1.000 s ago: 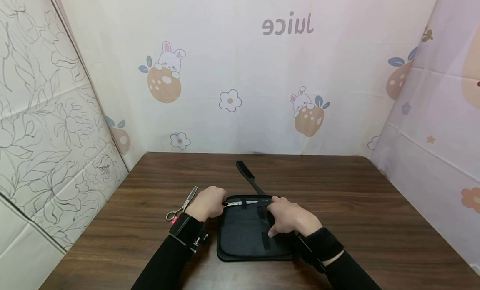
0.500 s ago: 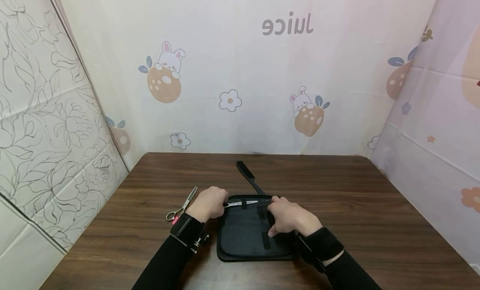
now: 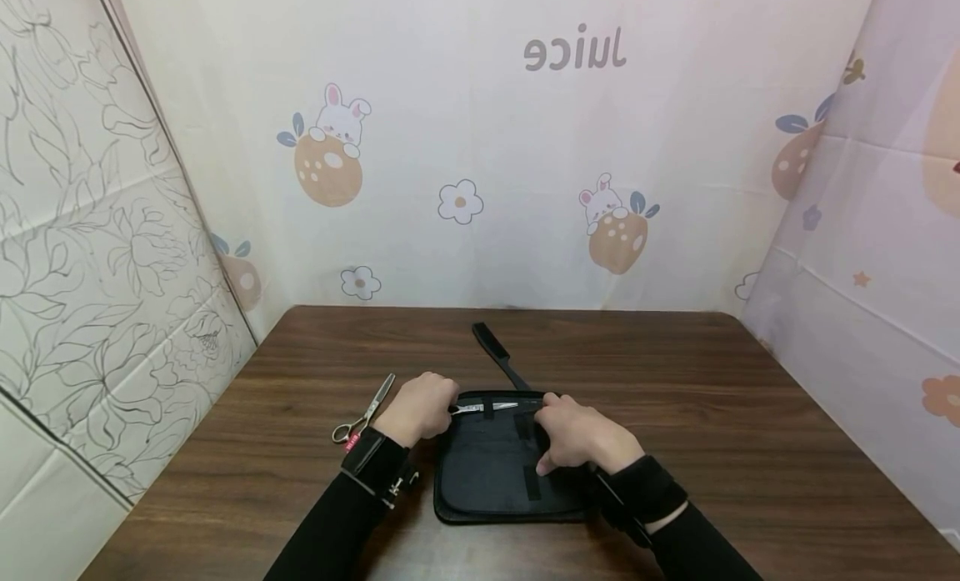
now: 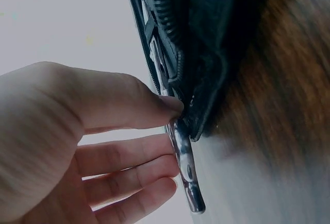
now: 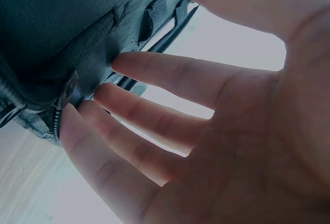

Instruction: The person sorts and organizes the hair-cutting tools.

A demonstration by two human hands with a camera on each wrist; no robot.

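In the head view a black zip case (image 3: 487, 473) lies open on the table, elastic loops on its inner face. Silver scissors (image 3: 502, 406) lie along its far edge, their blades passing beneath a loop. My left hand (image 3: 418, 408) pinches their handle end at the case's left corner; in the left wrist view the thumb presses the metal handle (image 4: 186, 167), which sticks out past the case. On the case's right side rests my right hand (image 3: 581, 435). Its spread, fairly straight fingers (image 5: 149, 116) touch the lining beside the zipper in the right wrist view.
Thinning scissors (image 3: 369, 414) with a red tag lie on the table just left of my left hand. A black comb (image 3: 492, 343) with a long handle lies behind the case, its handle end reaching the case edge. Printed cloths (image 3: 465, 131) hang around the wooden table (image 3: 712, 414).
My left hand has edged slightly to the right, and the scissors have slid a little further along beneath the loop. The right hand and the case stay in place.
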